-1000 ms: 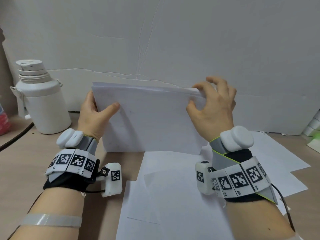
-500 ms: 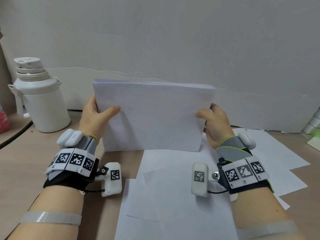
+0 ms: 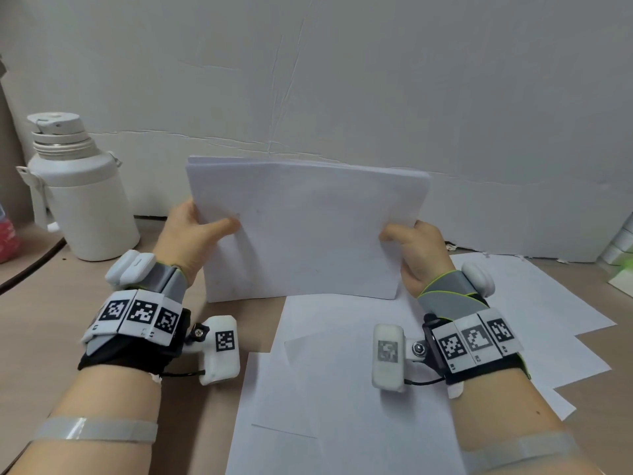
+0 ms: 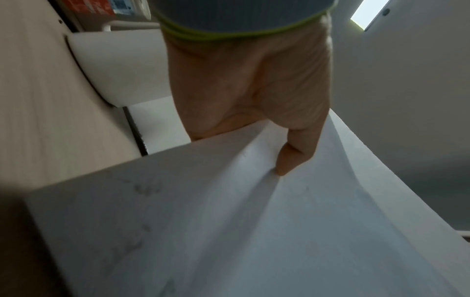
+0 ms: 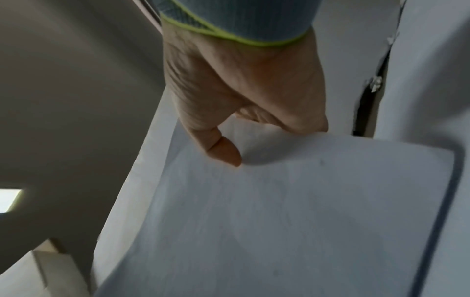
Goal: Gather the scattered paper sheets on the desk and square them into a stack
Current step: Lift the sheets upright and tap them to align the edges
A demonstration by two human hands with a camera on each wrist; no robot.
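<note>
A stack of paper sheets (image 3: 301, 231) is held upright near the desk's (image 3: 51, 320) far edge, its lower edge down at the desk. Its left side is pinched by the left hand (image 3: 185, 234), its right side by the right hand (image 3: 416, 248), thumbs pressed on the near face. Loose sheets (image 3: 342, 389) are spread flat toward the near edge and right side; a white bottle (image 3: 80, 197) is stood at the far left corner.

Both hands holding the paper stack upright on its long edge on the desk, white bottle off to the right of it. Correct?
Not quite: the white bottle stands to the left of the paper stack, as the head view shows. The rest holds: left hand and right hand hold the stack upright on its long edge on the desk.
</note>
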